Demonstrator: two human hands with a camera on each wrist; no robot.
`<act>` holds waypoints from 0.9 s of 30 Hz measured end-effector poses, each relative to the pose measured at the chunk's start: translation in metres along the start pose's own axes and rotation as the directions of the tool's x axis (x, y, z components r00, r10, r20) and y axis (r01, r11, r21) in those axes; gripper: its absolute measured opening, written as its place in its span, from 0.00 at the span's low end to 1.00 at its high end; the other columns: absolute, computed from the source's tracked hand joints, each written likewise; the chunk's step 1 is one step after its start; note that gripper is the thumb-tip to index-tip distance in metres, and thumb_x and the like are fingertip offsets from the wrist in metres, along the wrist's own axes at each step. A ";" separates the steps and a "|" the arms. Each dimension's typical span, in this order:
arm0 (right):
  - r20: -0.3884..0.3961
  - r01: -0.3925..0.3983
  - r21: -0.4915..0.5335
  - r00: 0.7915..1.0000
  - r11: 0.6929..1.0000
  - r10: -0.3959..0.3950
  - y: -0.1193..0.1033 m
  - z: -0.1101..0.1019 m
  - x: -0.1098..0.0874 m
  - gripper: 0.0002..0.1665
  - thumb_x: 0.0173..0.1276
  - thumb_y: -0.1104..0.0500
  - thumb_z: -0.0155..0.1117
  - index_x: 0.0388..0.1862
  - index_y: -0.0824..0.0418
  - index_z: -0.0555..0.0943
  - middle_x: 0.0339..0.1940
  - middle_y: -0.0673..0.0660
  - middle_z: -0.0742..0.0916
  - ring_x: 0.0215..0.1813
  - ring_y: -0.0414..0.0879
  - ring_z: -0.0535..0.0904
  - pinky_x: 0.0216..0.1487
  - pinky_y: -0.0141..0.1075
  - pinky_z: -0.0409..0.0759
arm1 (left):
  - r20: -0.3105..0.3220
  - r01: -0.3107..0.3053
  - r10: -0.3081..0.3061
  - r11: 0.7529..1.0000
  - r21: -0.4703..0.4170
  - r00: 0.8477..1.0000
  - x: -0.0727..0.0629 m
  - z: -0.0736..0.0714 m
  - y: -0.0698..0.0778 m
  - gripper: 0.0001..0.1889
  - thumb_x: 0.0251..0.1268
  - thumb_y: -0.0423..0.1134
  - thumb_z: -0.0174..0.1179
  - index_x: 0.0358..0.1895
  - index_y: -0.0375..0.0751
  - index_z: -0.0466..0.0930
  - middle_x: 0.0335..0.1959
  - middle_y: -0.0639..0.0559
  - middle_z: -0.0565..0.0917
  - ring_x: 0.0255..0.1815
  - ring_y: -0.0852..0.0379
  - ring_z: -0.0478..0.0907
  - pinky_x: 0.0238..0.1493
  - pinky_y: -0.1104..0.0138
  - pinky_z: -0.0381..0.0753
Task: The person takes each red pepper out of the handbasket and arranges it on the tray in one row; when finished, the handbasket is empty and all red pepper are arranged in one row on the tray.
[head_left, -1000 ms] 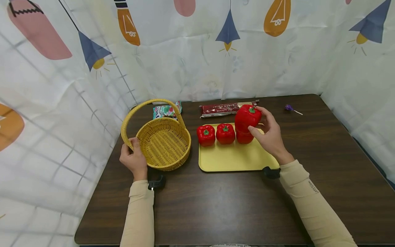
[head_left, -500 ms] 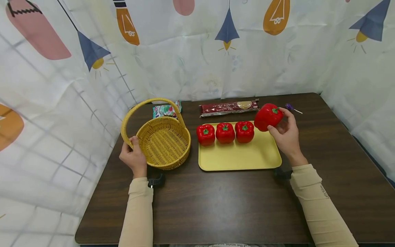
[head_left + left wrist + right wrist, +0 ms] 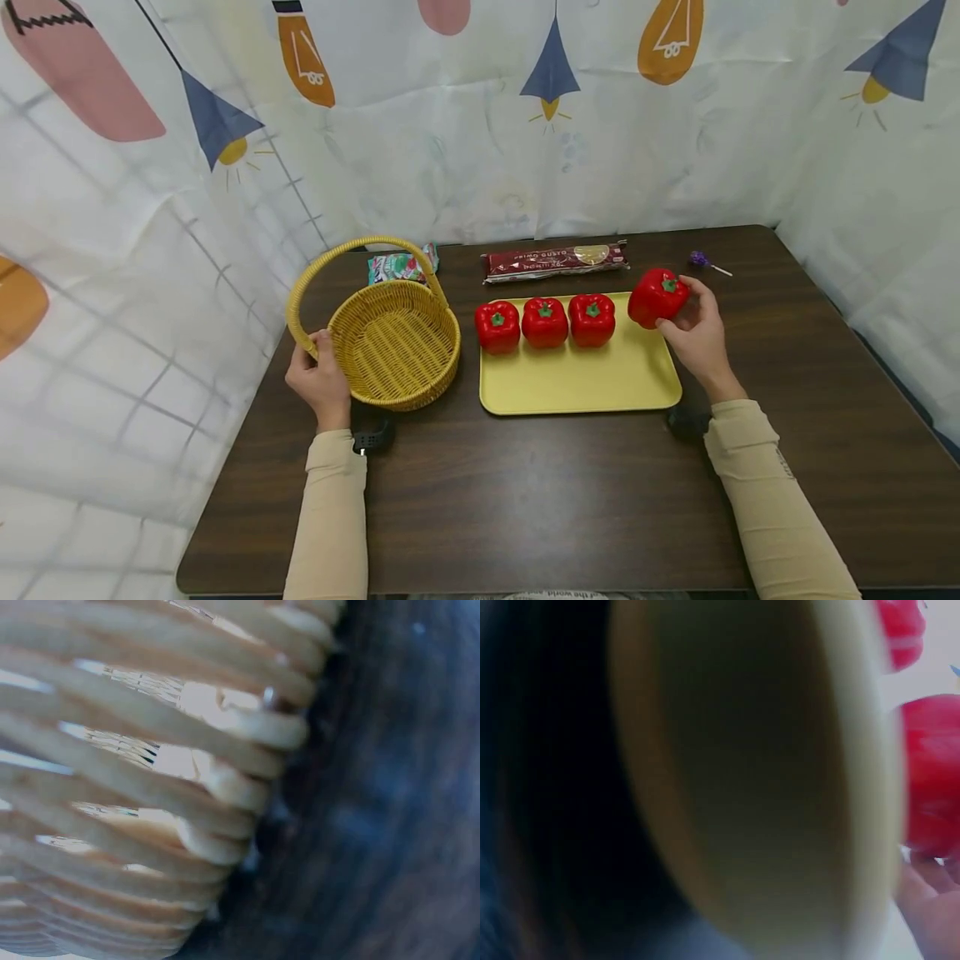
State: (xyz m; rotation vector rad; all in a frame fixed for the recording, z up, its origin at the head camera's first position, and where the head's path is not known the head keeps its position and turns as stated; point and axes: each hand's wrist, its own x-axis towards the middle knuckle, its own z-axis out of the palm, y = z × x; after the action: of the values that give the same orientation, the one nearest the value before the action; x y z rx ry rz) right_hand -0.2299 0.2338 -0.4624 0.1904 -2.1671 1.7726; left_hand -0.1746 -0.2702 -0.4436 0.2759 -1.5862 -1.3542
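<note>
My right hand (image 3: 699,337) grips a red bell pepper (image 3: 657,297) over the far right corner of a yellow tray (image 3: 577,387); whether the pepper touches the tray I cannot tell. Three more red peppers, among them a left one (image 3: 497,327), a middle one (image 3: 545,322) and a right one (image 3: 592,320), line the tray's far side with green stems up. On the left, my left hand (image 3: 322,379) holds the handle of a yellow wicker basket (image 3: 397,346) that has nothing in it. Basket weave (image 3: 150,765) fills much of the left wrist view. In the right wrist view, the tray's blurred edge (image 3: 862,787) hides most of the hand.
Behind the tray lies a dark red spaghetti packet (image 3: 555,261). A colourful snack bag (image 3: 397,267) sits behind the basket, and a purple lollipop (image 3: 708,262) lies at the back right. Patterned curtains (image 3: 450,167) border the dark wooden table (image 3: 555,508).
My right hand has carried the pepper rightward from above the third pepper, then slightly lower to the tray's far right corner. My left hand keeps its hold on the basket handle.
</note>
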 end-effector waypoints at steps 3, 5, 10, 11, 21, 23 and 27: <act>0.018 -0.013 -0.049 1.000 0.999 0.014 0.005 -0.004 0.000 0.45 0.58 0.76 0.64 0.73 0.65 0.58 0.65 0.62 0.69 0.57 0.40 0.71 0.54 0.25 0.75 | 0.004 0.001 -0.001 1.000 0.000 1.000 0.000 0.000 0.001 0.12 0.67 0.41 0.63 0.34 0.33 0.84 0.29 0.45 0.83 0.27 0.62 0.72 0.33 0.73 0.70; 0.035 -0.020 -0.086 0.999 0.996 0.023 0.004 -0.006 0.000 0.44 0.58 0.75 0.65 0.73 0.66 0.58 0.65 0.64 0.70 0.56 0.42 0.71 0.55 0.28 0.75 | 0.007 -0.003 0.003 1.000 -0.001 1.000 0.000 0.000 0.001 0.11 0.68 0.40 0.63 0.34 0.34 0.84 0.29 0.51 0.82 0.26 0.64 0.72 0.33 0.73 0.70; 0.107 -0.009 -0.154 0.994 0.988 0.026 -0.015 -0.006 -0.006 0.41 0.60 0.74 0.64 0.71 0.71 0.59 0.66 0.70 0.69 0.59 0.54 0.73 0.59 0.42 0.74 | 0.018 -0.010 0.010 1.000 0.000 1.000 0.000 -0.001 0.001 0.12 0.68 0.41 0.62 0.35 0.33 0.84 0.27 0.60 0.80 0.26 0.67 0.70 0.32 0.73 0.69; 0.123 -0.006 -0.158 0.992 0.987 0.025 -0.018 -0.005 -0.007 0.41 0.60 0.74 0.63 0.71 0.71 0.59 0.66 0.71 0.69 0.61 0.58 0.72 0.60 0.42 0.74 | 0.017 -0.010 0.010 1.000 0.003 1.000 0.000 -0.001 0.001 0.12 0.68 0.41 0.62 0.35 0.33 0.84 0.27 0.59 0.80 0.26 0.67 0.70 0.32 0.73 0.69; 0.214 0.004 -0.219 0.976 0.976 0.044 -0.028 -0.001 -0.010 0.41 0.59 0.77 0.61 0.71 0.74 0.59 0.66 0.73 0.69 0.62 0.68 0.70 0.58 0.60 0.70 | 0.021 0.014 -0.014 1.000 0.006 1.000 0.000 -0.002 -0.002 0.14 0.68 0.42 0.62 0.35 0.32 0.83 0.32 0.33 0.80 0.27 0.57 0.72 0.32 0.72 0.69; 0.218 0.005 -0.228 0.975 0.974 0.046 -0.029 -0.001 -0.009 0.41 0.59 0.77 0.60 0.71 0.74 0.59 0.66 0.73 0.69 0.62 0.67 0.70 0.59 0.56 0.72 | 0.021 0.015 -0.015 1.000 0.005 1.000 0.000 -0.002 -0.002 0.13 0.68 0.42 0.62 0.35 0.32 0.84 0.33 0.30 0.80 0.28 0.54 0.72 0.33 0.72 0.69; 0.241 0.002 -0.222 0.969 0.975 0.052 -0.022 -0.003 -0.007 0.42 0.58 0.78 0.59 0.72 0.72 0.59 0.67 0.72 0.69 0.63 0.67 0.70 0.60 0.49 0.75 | 0.020 0.013 -0.013 1.000 -0.002 1.000 -0.001 -0.002 -0.001 0.12 0.68 0.42 0.62 0.35 0.33 0.84 0.32 0.33 0.81 0.28 0.54 0.73 0.33 0.72 0.70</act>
State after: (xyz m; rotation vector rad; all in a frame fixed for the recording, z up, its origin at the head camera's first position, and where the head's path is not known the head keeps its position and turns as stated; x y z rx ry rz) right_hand -0.2162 0.2314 -0.4439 0.3451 -2.5310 1.5755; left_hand -0.1732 -0.2715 -0.4450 0.2732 -1.6019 -1.3720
